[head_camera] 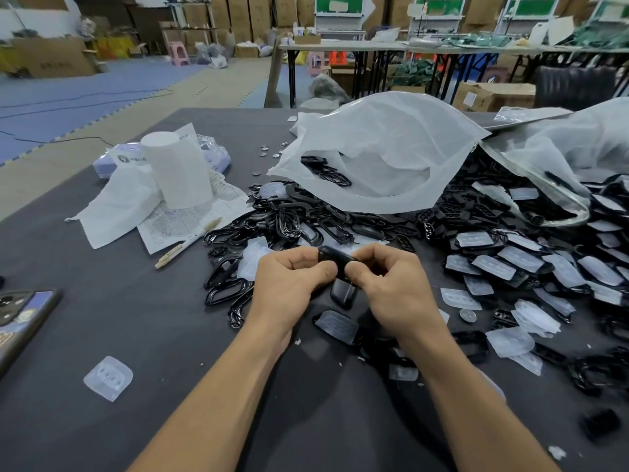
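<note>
Black plastic shell (335, 262) is pinched between both my hands, held just above the bench (119, 335) straight ahead of me. My left hand (289, 281) curls round its left end and my right hand (391, 284) round the other, thumbs almost meeting. Its long axis runs crosswise, tilted from far-left to near-right, so neither hand is nearer. I judge the next move is an inward squeeze. Another shell half (343, 296) lies just below.
</note>
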{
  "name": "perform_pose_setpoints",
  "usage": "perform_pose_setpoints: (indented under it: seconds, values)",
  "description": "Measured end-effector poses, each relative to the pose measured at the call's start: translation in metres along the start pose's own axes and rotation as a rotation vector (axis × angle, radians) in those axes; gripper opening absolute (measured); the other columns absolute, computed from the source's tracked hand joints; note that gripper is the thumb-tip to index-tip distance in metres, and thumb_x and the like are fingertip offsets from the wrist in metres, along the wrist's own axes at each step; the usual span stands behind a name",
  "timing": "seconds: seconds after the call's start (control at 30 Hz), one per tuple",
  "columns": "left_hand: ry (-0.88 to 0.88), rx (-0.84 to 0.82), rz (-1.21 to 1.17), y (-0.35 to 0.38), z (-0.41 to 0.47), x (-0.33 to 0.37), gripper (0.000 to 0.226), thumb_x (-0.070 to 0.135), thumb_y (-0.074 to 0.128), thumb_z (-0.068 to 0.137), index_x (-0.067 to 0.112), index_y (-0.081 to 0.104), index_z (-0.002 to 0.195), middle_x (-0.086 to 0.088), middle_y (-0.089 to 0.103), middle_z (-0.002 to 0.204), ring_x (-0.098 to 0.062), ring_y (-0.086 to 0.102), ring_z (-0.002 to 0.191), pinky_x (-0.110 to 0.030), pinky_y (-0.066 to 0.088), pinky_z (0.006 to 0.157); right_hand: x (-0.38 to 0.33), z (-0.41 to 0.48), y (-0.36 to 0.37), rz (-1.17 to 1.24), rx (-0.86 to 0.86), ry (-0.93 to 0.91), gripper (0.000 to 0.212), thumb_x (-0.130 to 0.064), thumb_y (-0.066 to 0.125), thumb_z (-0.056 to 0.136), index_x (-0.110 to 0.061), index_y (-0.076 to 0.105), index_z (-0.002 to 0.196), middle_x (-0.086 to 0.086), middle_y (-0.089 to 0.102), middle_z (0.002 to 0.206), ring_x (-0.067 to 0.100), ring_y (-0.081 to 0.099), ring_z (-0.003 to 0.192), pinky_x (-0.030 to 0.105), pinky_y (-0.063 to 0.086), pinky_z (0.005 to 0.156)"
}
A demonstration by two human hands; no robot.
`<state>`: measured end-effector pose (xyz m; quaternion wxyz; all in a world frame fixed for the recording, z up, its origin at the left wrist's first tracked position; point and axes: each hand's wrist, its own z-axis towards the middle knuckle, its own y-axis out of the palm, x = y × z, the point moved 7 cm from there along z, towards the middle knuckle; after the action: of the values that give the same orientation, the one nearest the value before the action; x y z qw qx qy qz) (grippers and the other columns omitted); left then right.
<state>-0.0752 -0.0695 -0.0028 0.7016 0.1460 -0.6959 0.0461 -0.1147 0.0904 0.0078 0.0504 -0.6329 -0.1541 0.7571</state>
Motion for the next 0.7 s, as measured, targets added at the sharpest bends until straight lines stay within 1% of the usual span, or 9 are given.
perform_pose_setpoints:
  seconds: [0.07,0.2,0.3,0.37,0.47,0.5,0.53,0.6,0.7]
  values:
    - [0.007,0.021,-0.004,-0.001,0.000,-0.001,0.025,-0.006,0.076,0.080,0.018,0.084,0.081,-0.014,0.079,0.082,-0.020,0.073,0.068,-0.029,0.060,0.065,-0.002,0.000,0.001,-0.040,-0.005,-0.023,0.015,-0.018,0.076,0.088,-0.027,0.072,0.077,-0.011,0.067,0.065,0.003,0.058,0.062,0.024,0.047,0.065]
    - [-0.066,-0.030,-0.120,0.000,0.001,-0.003,0.021,-0.007,0.075,0.079,0.012,0.084,0.084,-0.021,0.074,0.086,-0.026,0.063,0.073,-0.032,0.054,0.073,-0.005,-0.001,0.001,0.038,-0.028,0.010,0.018,-0.015,0.076,0.090,-0.023,0.074,0.073,-0.005,0.071,0.069,0.009,0.061,0.066,0.030,0.052,0.069]
    - [-0.086,-0.114,-0.344,0.001,0.004,0.001,0.024,-0.005,0.080,0.067,0.012,0.083,0.084,-0.010,0.075,0.076,-0.013,0.066,0.058,-0.019,0.056,0.059,-0.009,-0.006,0.010,0.356,-0.139,0.093,0.026,-0.010,0.074,0.093,-0.021,0.076,0.069,0.010,0.068,0.072,0.021,0.059,0.068,0.034,0.050,0.071]
    - [-0.063,-0.080,-0.309,0.000,0.004,0.001,0.022,-0.002,0.082,0.071,0.010,0.081,0.088,-0.008,0.076,0.076,-0.011,0.067,0.058,-0.016,0.054,0.056,-0.011,-0.007,0.007,0.407,-0.076,0.092,0.026,-0.009,0.076,0.091,-0.021,0.076,0.068,0.008,0.068,0.070,0.019,0.058,0.068,0.033,0.049,0.071]
    - [-0.062,0.093,-0.170,-0.001,0.001,-0.007,0.005,0.014,0.080,0.087,0.011,0.081,0.082,-0.008,0.077,0.078,-0.013,0.068,0.063,-0.018,0.055,0.056,-0.018,-0.011,-0.011,0.110,0.200,-0.064,0.019,-0.013,0.083,0.084,-0.022,0.075,0.069,-0.009,0.069,0.064,0.003,0.058,0.059,0.020,0.046,0.063]
    - [-0.082,0.099,-0.152,0.002,0.000,-0.011,0.016,0.022,0.078,0.090,0.012,0.081,0.078,-0.007,0.074,0.076,-0.012,0.064,0.060,-0.019,0.053,0.053,-0.027,-0.015,-0.013,-0.052,0.238,-0.163,0.016,-0.014,0.085,0.081,-0.022,0.075,0.071,-0.011,0.069,0.066,0.003,0.060,0.061,0.018,0.046,0.065]
    - [-0.118,0.082,-0.160,0.006,-0.001,-0.014,0.022,0.028,0.077,0.091,0.014,0.081,0.075,-0.007,0.070,0.074,-0.011,0.060,0.056,-0.019,0.052,0.050,-0.036,-0.020,-0.010,-0.217,0.249,-0.275,0.014,-0.014,0.086,0.078,-0.022,0.076,0.073,-0.011,0.070,0.070,0.006,0.062,0.067,0.020,0.047,0.070]
    - [-0.144,0.053,-0.170,0.009,-0.002,-0.016,0.021,0.024,0.077,0.091,0.008,0.080,0.078,-0.010,0.064,0.072,-0.011,0.055,0.052,-0.018,0.048,0.044,-0.048,-0.028,0.001,-0.465,0.224,-0.436,0.015,-0.016,0.089,0.073,-0.021,0.077,0.078,-0.010,0.073,0.080,0.011,0.065,0.081,0.029,0.043,0.084]
    - [-0.129,0.107,-0.089,0.000,0.001,-0.018,0.009,0.005,0.070,0.087,-0.001,0.074,0.081,-0.017,0.063,0.077,-0.016,0.056,0.056,-0.024,0.052,0.050,-0.046,-0.027,0.011,-0.517,0.113,-0.421,0.019,-0.019,0.092,0.070,-0.023,0.081,0.084,-0.010,0.076,0.090,0.007,0.064,0.090,0.026,0.040,0.090]
